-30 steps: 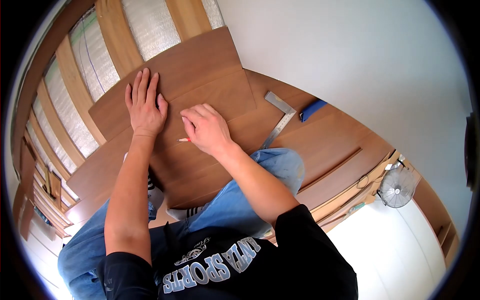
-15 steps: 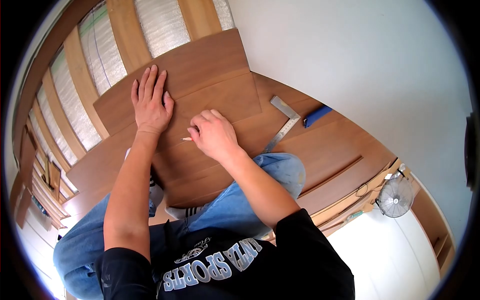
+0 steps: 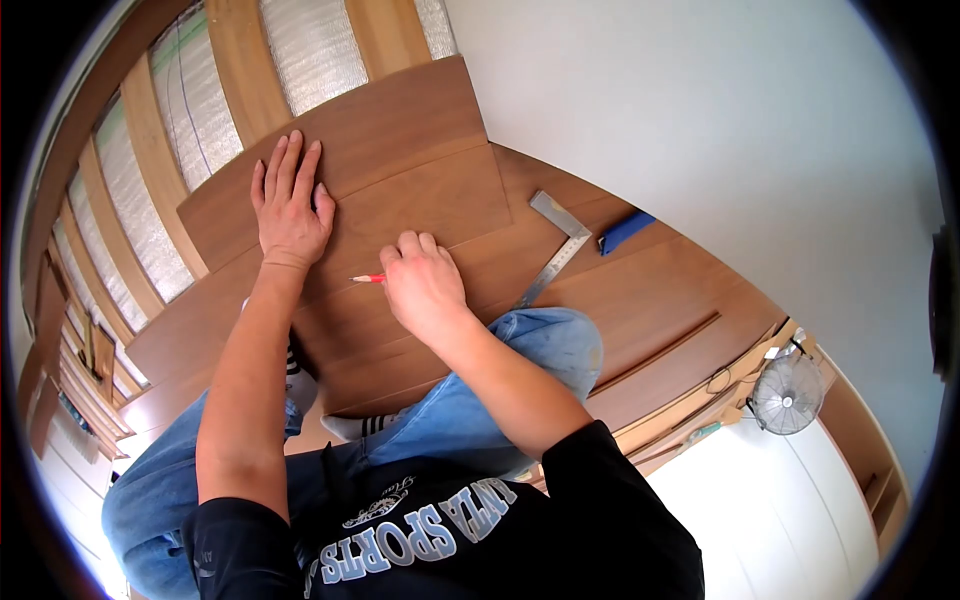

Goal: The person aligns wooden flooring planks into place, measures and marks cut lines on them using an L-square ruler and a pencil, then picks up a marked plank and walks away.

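Across the upper plank (image 3: pixel 400 120) the left hand (image 3: pixel 291 222) lies flat, fingers spread wide and tips towards its far edge, with nothing in that grip. On the person's side of the upper plank is the right hand (image 3: pixel 425 285), its grip narrow and closed around a red pencil (image 3: pixel 374 278). The pencil juts from the thumb side of that grip: the sharpened end points leftward, a short red stretch shows behind it, and the rest is hidden by the fist (whether the tip touches the wood, I cannot tell).

To the right of the upper plank, a little nearer the person, lies a metal square (image 3: pixel 574 236); one leg carries fine graduations, too small to read. Farther right of the upper plank, close to the wall (image 3: pixel 700 120), is a blue object (image 3: pixel 628 232), its kind unclear. Beyond the upper plank's far edge run pale wooden battens (image 3: pixel 245 75) with silvery sheeting (image 3: pixel 315 55) between them. Well off to the right of the upper plank stands a round fan (image 3: pixel 787 395).

Nearest the person, well below the upper plank, the black shirt (image 3: pixel 610 520) bears large outlined capitals, "ANTA SPORTS", seen upside down. Beside them is a small crest (image 3: pixel 375 508) with script I cannot make out, and the left sleeve (image 3: pixel 240 545) has faint small lettering.
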The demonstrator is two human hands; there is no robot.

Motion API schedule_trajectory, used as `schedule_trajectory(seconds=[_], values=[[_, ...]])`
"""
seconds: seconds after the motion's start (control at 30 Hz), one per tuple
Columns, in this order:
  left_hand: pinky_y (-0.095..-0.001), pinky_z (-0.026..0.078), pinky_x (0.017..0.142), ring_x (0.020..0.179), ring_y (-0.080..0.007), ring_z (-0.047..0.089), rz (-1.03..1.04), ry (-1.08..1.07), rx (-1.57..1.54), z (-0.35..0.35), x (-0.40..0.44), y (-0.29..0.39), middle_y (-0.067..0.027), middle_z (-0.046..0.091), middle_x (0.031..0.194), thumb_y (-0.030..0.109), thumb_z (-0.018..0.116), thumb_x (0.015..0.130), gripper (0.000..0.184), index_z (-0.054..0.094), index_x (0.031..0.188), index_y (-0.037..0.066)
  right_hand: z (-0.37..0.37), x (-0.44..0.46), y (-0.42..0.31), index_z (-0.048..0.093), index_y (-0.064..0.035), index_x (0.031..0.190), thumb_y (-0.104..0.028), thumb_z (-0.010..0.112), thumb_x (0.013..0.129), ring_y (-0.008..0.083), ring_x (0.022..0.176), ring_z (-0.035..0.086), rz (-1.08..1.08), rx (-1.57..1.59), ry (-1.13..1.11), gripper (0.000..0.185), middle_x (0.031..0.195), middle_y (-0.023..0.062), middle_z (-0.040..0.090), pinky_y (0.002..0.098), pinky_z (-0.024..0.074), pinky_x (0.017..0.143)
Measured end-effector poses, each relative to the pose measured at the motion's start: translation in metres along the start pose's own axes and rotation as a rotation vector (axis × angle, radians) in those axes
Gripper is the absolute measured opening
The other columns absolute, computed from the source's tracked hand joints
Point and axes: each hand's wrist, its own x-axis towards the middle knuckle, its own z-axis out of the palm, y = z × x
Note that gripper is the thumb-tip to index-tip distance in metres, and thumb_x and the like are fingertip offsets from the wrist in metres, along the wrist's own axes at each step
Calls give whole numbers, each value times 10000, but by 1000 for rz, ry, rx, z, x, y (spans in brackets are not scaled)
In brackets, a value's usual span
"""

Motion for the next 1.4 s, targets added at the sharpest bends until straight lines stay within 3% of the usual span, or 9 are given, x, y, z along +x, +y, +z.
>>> schedule_trajectory(seconds=[0.6,0.7,0.87,1.1,1.23,1.27,1.4], values=[[-522,225,1344,1617,-245,384,-6,6,0,1,-1,-1,-53,450,1730,214,580,995,605,560,1598,182,4,1,-3,755,-30,988,-155,741,897,334,1090,648,-1,-53,-13,156,1070,146,666,447,572,934],[-522,225,1343,1617,-244,386,-4,8,4,2,-1,-1,-53,454,1728,212,580,994,604,563,1597,180,-8,4,-7,747,-36,1006,-188,765,914,311,1105,643,7,-26,-22,178,1104,140,672,408,566,932],[-521,224,1344,1617,-243,385,-8,4,10,2,-2,-2,-51,453,1729,212,580,995,606,563,1600,190,-12,9,-4,678,-14,1003,-181,745,938,344,1001,697,15,156,130,191,1015,170,711,444,604,857],[-521,221,1345,1618,-241,385,-12,-6,10,3,-2,-2,-53,442,1738,214,601,981,613,574,1593,196,-13,14,-3,640,-23,1031,-171,728,953,364,921,715,54,258,136,189,959,180,737,488,608,799],[-544,258,1323,1594,-240,398,-12,-21,27,-3,0,-1,-56,476,1697,258,650,954,604,610,1555,201,-9,18,2,672,-73,1104,-153,705,980,398,940,704,-104,361,380,152,991,166,723,505,594,800],[-582,276,1315,1606,-273,386,2,3,-21,-7,0,0,-66,460,1705,206,676,941,625,598,1561,192,-12,17,-3,678,-76,1138,-144,696,990,405,940,700,-79,396,367,164,1012,167,714,506,593,795],[-551,275,1316,1593,-265,405,-23,-4,-27,-6,-3,-3,-82,491,1685,262,660,953,590,612,1536,187,-17,20,-5,694,-99,1262,-133,671,1049,395,923,696,-40,476,346,217,1073,167,678,479,587,765]])
